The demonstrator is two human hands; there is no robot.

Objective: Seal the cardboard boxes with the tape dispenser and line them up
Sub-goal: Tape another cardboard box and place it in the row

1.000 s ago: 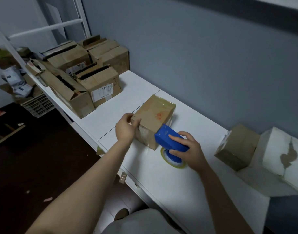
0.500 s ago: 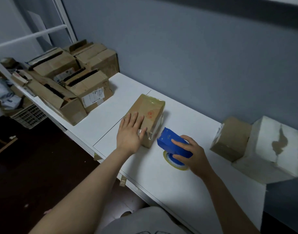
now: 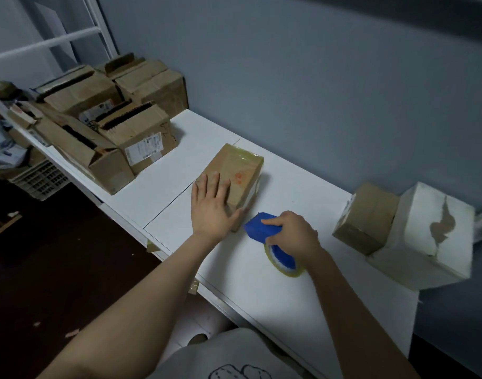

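Pressing flat: your left hand (image 3: 211, 207) lies palm-down on the near end of the box (image 3: 239, 170), fingers straight and spread, gripping nothing. The box sits mid-table (image 3: 261, 296), its far end glossy with tape, so the sealing pass looks finished and this reads as smoothing the strip or steadying the box before it goes into line. Your right hand (image 3: 294, 233) is curled round the blue tape dispenser (image 3: 261, 228), just right of the box's near corner, with the roll resting on the tabletop. The next move likely calls for sliding the box clear, then pulling over an unsealed one; keep the dispenser in hand. Count: one dispenser and one box under your hand. Right of it, well apart, are two more boxes touching each other: a brown box (image 3: 366, 217) and a white box (image 3: 428, 233). Left of it is a crowded pile of open boxes (image 3: 116, 149), about five; the exact number is unclear.
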